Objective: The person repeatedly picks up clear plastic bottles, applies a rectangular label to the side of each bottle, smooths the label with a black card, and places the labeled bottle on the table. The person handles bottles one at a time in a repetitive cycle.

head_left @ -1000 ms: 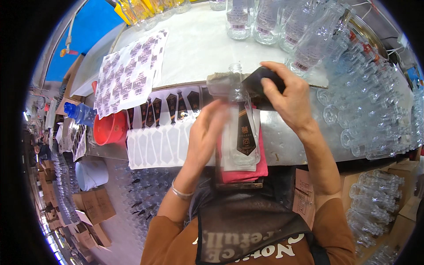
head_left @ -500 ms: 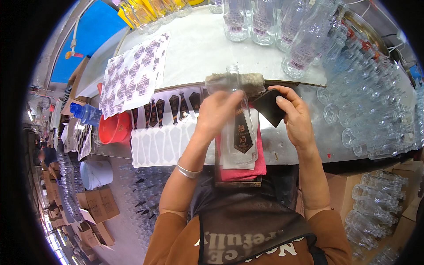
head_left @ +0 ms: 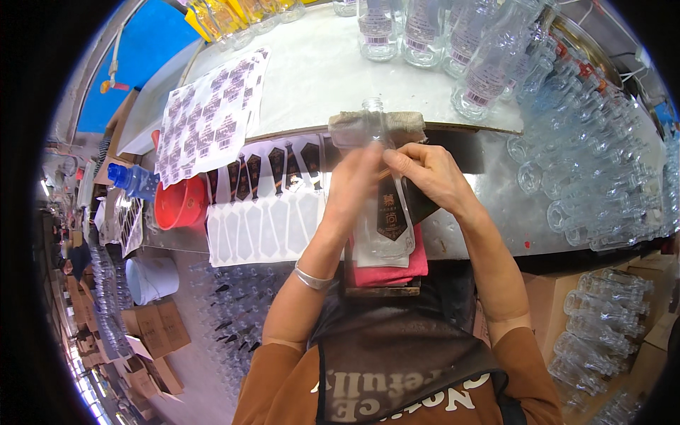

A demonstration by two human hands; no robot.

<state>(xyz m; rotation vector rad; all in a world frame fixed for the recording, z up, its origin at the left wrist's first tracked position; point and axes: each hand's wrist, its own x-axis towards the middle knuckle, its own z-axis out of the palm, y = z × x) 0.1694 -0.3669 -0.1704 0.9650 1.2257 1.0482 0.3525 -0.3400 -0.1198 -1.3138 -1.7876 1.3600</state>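
Observation:
A clear glass bottle [head_left: 379, 244] lies on its back in front of me, its neck toward the far side. On its front sits a black tie-shaped label [head_left: 390, 216] with copper-coloured print. My left hand [head_left: 354, 180] is over the bottle's shoulder and neck; its fingers are smeared by motion. My right hand [head_left: 435, 177] is closed on a dark, flat, stiff-looking piece [head_left: 423, 206], which hangs below the fingers beside the label. Thumb and fingertips of the right hand come close to the label's upper end. Under the bottle are a white pad and a pink cloth [head_left: 397, 275].
A rolled beige cloth [head_left: 407, 126] lies beyond the bottle. To the left are a sheet of black tie labels [head_left: 265, 205], a printed label sheet [head_left: 212, 113] and a red bucket [head_left: 180, 205]. Glass bottles [head_left: 482, 81] stand at the back right, with many more lying right.
My right hand has moved left and in to the bottle, bringing the dark flat piece down beside the label. My left hand stays around the bottle's upper part, still blurred.

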